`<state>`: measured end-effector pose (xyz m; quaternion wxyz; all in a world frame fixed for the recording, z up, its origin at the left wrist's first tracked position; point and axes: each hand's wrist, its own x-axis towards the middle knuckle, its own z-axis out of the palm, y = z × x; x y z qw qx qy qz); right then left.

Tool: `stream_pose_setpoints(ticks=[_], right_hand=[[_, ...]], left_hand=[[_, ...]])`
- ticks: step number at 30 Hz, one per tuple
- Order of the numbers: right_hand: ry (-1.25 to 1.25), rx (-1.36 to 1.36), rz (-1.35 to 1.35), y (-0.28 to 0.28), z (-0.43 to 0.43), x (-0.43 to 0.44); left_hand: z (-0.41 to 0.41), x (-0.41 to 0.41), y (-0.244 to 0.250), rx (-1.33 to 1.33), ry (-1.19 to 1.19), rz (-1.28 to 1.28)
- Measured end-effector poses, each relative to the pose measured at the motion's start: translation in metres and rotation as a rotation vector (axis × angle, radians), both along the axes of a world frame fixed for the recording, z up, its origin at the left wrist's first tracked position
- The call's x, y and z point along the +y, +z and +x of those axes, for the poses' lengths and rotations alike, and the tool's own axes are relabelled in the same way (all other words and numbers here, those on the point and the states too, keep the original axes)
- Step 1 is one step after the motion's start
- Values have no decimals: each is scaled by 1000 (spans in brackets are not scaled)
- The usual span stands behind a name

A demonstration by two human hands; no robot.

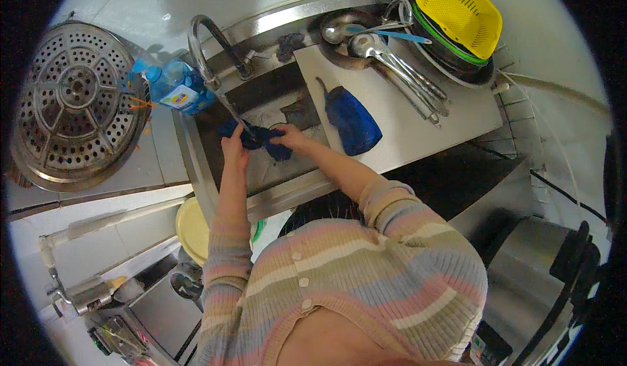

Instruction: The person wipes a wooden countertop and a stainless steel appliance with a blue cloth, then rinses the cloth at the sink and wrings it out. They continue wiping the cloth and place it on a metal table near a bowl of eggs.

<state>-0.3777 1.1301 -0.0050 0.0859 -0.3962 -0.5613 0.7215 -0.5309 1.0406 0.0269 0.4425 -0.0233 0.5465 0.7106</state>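
Observation:
Both of my hands are over a stainless-steel sink (289, 189), gripping one dark blue cloth item (279, 151). My left hand (236, 151) holds its left side. My right hand (294, 139) pinches the right side, with part of the fabric hanging below the fingers. Water runs from a curved metal faucet (198, 47) onto the cloth between the hands. A second blue cloth piece (353, 121), wide at one end and narrow at the other, lies on a pale board (411, 133) right of the basin. What lies under the cloth in the sink is partly hidden.
Blue plastic bottles (183, 89) stand left of the faucet. A round perforated metal steamer plate (78, 88) leans at far left. Metal ladles (399, 72) rest on a pan (343, 62) on the board. Stacked bowls under a yellow plastic basket (458, 16) fill the back right.

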Motion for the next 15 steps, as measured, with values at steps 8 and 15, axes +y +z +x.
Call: stream_pose_setpoints(ticks=[8,15], right_hand=[[-211,302,728,21,-28,-52],[-336,249,278,61,-35,-57]], left_hand=[[28,-4,-33,-257,5,-54],[40,2,-10,-582,-9,374]])
